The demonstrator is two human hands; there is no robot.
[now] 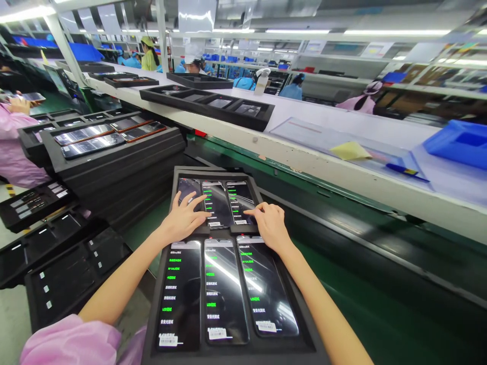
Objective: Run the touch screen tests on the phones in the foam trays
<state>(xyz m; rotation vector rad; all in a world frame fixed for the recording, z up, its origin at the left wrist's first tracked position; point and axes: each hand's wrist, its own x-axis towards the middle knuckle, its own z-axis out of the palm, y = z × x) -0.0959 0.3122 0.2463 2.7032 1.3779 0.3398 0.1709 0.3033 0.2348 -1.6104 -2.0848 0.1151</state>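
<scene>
In front of me a black foam tray (152, 332) holds smartphones in two rows of three. The lit screens list green and white lines of text, and small white labels sit near the lower ends of most. My left hand (184, 218) is spread over the far row, across the far-left phone (188, 186) and the far-middle phone (216, 203). With its index finger stretched out, my right hand (272, 223) points onto the screen of the far-right phone (239, 195); its other fingers are curled. Neither hand grips anything. The near-middle phone (224, 299) lies flat in its slot.
Stacked black trays (133, 177) with phones stand at the left, with more trays (68, 274) lower down. A long white bench (304, 111) bears a black tray (213, 104), a spray bottle (262, 81) and a blue bin (460, 144). A person in pink (17, 142) works at far left.
</scene>
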